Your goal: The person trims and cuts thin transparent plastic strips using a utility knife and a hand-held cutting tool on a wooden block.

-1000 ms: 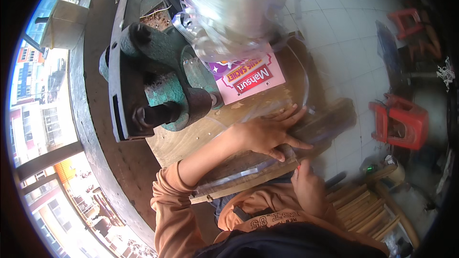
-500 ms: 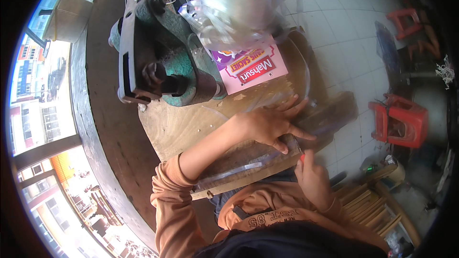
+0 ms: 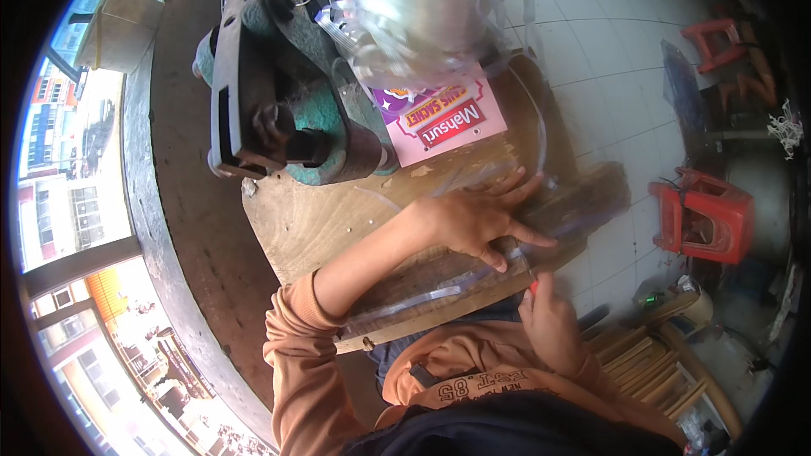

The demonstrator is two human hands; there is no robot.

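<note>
My left hand lies with its fingers spread on a dark wooden block near the front edge of the wooden table. Under and beside it runs a clear, shiny plastic strip, extending along the block on both sides. Just to the right, my right hand is closed round a small red-handled knife. Its thin blade points up toward the left thumb and sits at the strip. My fingers partly hide the handle, and whether the blade touches the strip is hard to tell.
A green metal hand press stands at the far left of the table. Behind a pink printed card sits a large bundle of clear plastic strips. On the tiled floor are red plastic stools and a wooden slatted seat.
My right hand with the knife has moved slightly toward my body. More of the strip shows left of my left hand, which stays put.
</note>
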